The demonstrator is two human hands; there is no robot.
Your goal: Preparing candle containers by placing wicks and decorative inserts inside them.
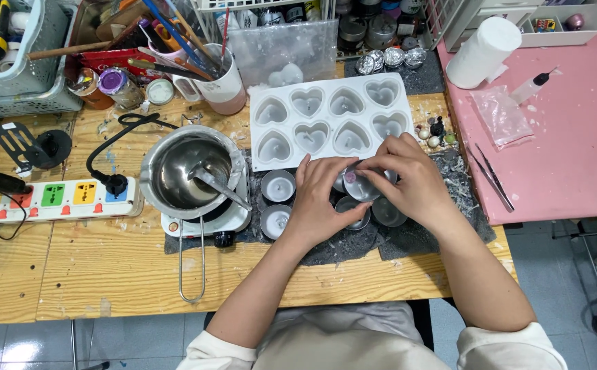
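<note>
My left hand (317, 202) and my right hand (408, 178) meet over a small round metal tealight cup (361, 185) and both grip it by its rim, just above a dark grey mat (415, 236). Several more metal cups sit on that mat: two with pale wax (278, 185) to the left of my hands, others (387, 212) under them. Directly behind my hands lies a white silicone mould (332, 120) with heart-shaped cavities.
A steel melting pot (185, 171) with a spoon sits on a small hot plate at the left, its wire handle pointing toward me. A power strip (52, 199), baskets and tool cups crowd the back. Tweezers (491, 175), a syringe and a paper roll lie on the pink table.
</note>
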